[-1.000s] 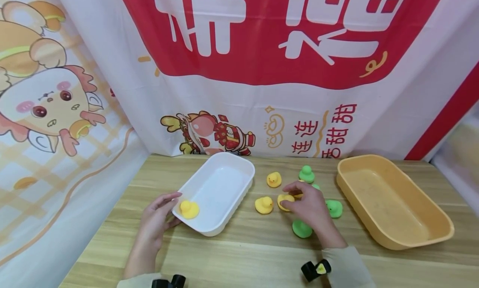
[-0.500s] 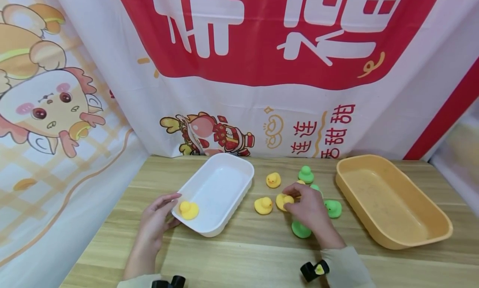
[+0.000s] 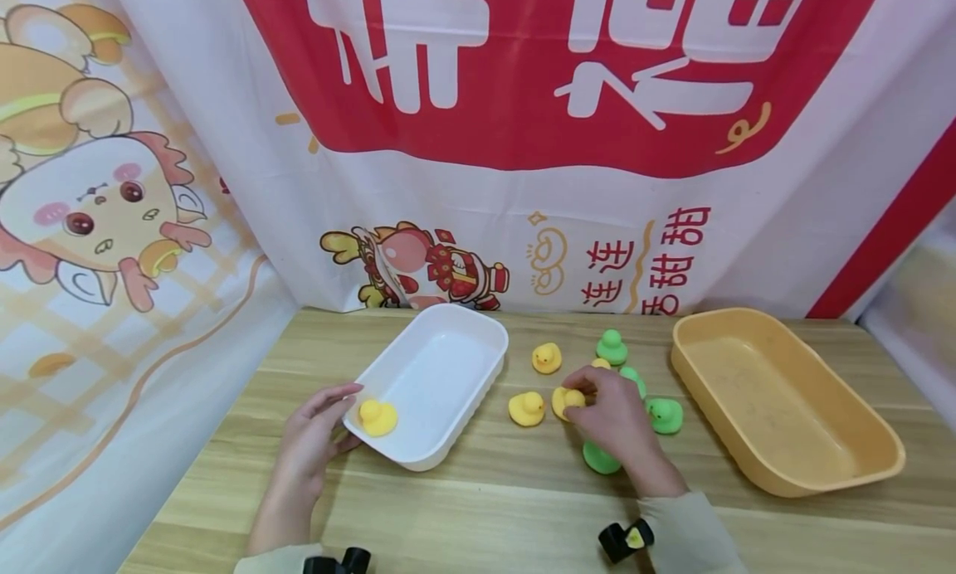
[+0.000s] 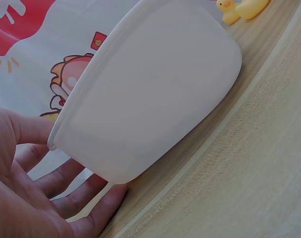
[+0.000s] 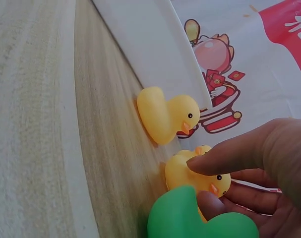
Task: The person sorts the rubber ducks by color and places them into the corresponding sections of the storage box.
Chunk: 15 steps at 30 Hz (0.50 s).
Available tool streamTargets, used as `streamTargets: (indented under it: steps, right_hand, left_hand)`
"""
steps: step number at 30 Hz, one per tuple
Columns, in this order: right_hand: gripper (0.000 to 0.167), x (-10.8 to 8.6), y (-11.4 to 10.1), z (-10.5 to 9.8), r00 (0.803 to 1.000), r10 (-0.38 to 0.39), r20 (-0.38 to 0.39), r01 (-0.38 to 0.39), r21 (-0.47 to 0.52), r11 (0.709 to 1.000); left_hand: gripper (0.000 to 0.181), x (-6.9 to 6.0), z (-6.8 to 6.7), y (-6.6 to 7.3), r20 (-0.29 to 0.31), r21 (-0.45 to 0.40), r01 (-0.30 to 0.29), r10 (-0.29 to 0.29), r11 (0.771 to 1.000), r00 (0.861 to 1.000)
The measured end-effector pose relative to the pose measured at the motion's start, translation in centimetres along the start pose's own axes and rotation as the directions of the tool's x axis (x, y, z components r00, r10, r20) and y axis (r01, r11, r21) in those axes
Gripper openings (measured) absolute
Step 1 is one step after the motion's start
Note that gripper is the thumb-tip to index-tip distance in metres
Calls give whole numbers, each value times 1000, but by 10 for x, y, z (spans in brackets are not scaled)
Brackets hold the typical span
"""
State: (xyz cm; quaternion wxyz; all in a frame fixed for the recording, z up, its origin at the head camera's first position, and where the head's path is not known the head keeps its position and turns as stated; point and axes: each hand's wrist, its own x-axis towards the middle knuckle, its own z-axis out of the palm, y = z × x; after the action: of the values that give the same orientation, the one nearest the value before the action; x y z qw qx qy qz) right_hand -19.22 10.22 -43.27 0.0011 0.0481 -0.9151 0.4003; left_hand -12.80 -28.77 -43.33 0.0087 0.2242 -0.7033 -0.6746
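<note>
My left hand point(image 3: 309, 429) holds the white plastic basin point(image 3: 478, 333) at its near left corner. In the left wrist view the thumb is at the rim and the fingers lie against the outer wall point(image 4: 150, 94). One yellow rubber duck point(image 3: 378, 417) sits inside that basin. Over the table, my right hand point(image 3: 616, 408) pinches another yellow rubber duck point(image 5: 182, 171) between thumb and fingers; it appears to be still on the wood. A yellow duck point(image 3: 527, 409) stands to its left and one point(image 3: 547, 358) behind. A green duck point(image 5: 177, 215) is close below the hand in the right wrist view.
An orange-tan basin point(image 3: 792, 400) stands to the right. Green ducks point(image 3: 612, 347) point(image 3: 665, 415) lie between it and my right hand, some partly hidden. A printed cloth point(image 3: 523, 250) hangs behind the wooden table point(image 3: 478, 524).
My right hand's fingers have settled onto the yellow duck, which has turned or shifted slightly left. The left hand and the white basin have stayed in place.
</note>
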Motion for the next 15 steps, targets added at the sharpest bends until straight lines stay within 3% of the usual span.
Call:
streamTargets:
  steps: [8,15]
  right_hand:
    - [26,1,-1,-1,1000,4,0,-4,-2,1000]
    - [30,0,-2,-4,998,-25,-54,30,99,995]
  left_hand:
    - [32,-1,-1,0,0,2,-1,1,1000,1000]
    - [34,0,0,-1,-7,11,11,-11,1000,1000]
